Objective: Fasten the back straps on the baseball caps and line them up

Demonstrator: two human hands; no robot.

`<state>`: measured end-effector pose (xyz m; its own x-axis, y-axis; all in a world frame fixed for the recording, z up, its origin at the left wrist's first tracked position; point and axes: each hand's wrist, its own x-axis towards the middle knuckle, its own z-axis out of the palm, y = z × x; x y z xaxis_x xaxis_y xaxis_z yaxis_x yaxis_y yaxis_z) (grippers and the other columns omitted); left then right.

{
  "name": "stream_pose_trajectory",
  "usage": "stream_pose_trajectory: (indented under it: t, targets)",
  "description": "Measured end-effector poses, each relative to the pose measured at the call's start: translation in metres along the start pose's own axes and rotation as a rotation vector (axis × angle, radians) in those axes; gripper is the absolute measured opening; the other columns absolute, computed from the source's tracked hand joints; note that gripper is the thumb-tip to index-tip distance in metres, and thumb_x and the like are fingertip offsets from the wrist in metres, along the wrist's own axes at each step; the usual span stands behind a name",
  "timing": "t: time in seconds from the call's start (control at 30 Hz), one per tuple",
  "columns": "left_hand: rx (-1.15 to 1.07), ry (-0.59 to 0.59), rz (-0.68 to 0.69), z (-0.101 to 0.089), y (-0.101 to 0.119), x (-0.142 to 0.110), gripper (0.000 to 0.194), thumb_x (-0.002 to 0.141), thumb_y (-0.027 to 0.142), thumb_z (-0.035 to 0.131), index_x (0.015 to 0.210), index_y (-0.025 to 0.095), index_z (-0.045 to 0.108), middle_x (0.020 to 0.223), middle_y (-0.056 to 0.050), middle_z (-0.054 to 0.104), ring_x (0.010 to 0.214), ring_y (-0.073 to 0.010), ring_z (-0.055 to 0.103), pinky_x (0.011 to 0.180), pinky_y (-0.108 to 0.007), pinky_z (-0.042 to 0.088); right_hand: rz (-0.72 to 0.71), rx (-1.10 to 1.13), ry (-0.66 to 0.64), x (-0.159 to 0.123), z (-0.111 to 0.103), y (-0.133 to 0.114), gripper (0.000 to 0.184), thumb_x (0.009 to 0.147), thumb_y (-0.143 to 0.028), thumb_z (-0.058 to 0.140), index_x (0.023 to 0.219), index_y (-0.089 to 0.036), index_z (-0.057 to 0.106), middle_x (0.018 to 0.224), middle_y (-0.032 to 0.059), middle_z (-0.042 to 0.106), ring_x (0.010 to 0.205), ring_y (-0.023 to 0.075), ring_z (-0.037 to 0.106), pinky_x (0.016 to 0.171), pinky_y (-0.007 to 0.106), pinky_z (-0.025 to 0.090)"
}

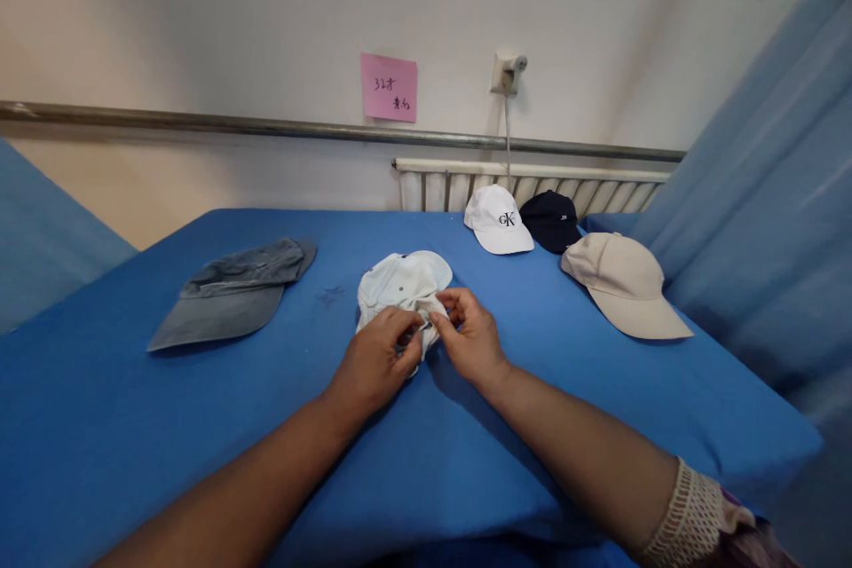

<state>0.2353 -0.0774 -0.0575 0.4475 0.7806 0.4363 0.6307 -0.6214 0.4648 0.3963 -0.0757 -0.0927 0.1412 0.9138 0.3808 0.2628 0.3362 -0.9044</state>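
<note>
A pale, off-white baseball cap (392, 280) lies in the middle of the blue-covered table, its brim pointing away to the right and its near side crumpled. My left hand (387, 346) pinches the near edge of this cap from the left. From the right, my right hand (469, 333) grips the same crumpled edge between thumb and fingers, close beside the left fingertips. What exactly lies between the fingertips, a strap or a fold, is too small to tell.
Left of me rests a grey cap (226, 297) on the blue cover (319, 479). A beige cap (622, 280), a white cap (496, 217) and a dark navy cap (549, 217) sit at the right. Behind are a metal rail (266, 126), a radiator (439, 182) and blue curtains (765, 160).
</note>
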Motion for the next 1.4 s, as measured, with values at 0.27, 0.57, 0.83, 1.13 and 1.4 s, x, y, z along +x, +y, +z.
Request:
stream_pose_trajectory:
  t: [0.27, 0.57, 0.83, 1.13, 1.4]
  targets:
    - [-0.018, -0.049, 0.041, -0.0054, -0.0003, 0.0018, 0.012, 0.088, 0.02, 0.048, 0.087, 0.018, 0.059, 0.082, -0.002, 0.057, 0.077, -0.0168, 0.055, 0.071, -0.029, 0.043, -0.039, -0.017, 0.006, 0.0003, -0.0003, 0.0011, 0.024, 0.083, -0.028, 0.061, 0.106, -0.021, 0.058, 0.097, 0.0033, 0.071, 0.071, 0.0142, 0.063, 0.069, 0.028, 0.051]
    - [0.08, -0.091, -0.002, -0.0015, -0.0011, 0.0006, 0.019, 0.089, 0.02, 0.048, 0.096, 0.018, 0.065, 0.087, -0.005, 0.058, 0.081, -0.0183, 0.057, 0.073, -0.03, 0.043, -0.099, -0.059, -0.035, -0.0021, 0.0022, 0.0039, 0.025, 0.084, -0.026, 0.059, 0.109, -0.022, 0.058, 0.097, 0.0022, 0.071, 0.074, 0.015, 0.064, 0.072, 0.029, 0.051]
    - [-0.015, -0.052, -0.022, -0.0002, -0.0037, 0.0015, 0.014, 0.088, 0.022, 0.052, 0.097, 0.019, 0.063, 0.085, -0.002, 0.061, 0.078, -0.0166, 0.058, 0.072, -0.028, 0.043, -0.127, -0.045, -0.029, -0.0017, 0.0, 0.0016, 0.023, 0.085, -0.026, 0.059, 0.108, -0.021, 0.059, 0.097, 0.0032, 0.071, 0.076, 0.0153, 0.064, 0.074, 0.03, 0.052]
    - [-0.019, -0.018, -0.037, 0.0011, -0.0062, 0.0015, 0.011, 0.087, 0.024, 0.055, 0.085, 0.019, 0.064, 0.08, -0.001, 0.065, 0.074, -0.0158, 0.06, 0.069, -0.027, 0.042, -0.138, -0.026, -0.017, -0.0017, 0.0004, 0.0037, 0.023, 0.084, -0.027, 0.06, 0.107, -0.021, 0.06, 0.095, 0.0028, 0.072, 0.074, 0.0152, 0.065, 0.073, 0.029, 0.052]
    - [-0.028, -0.064, 0.021, 0.0004, -0.0061, 0.0014, 0.017, 0.09, 0.024, 0.052, 0.083, 0.019, 0.066, 0.077, -0.002, 0.063, 0.074, -0.0158, 0.06, 0.07, -0.027, 0.044, -0.143, 0.02, -0.042, -0.0038, -0.0001, -0.0028, 0.022, 0.083, -0.025, 0.06, 0.105, -0.021, 0.06, 0.094, 0.003, 0.072, 0.074, 0.0149, 0.066, 0.072, 0.028, 0.053]
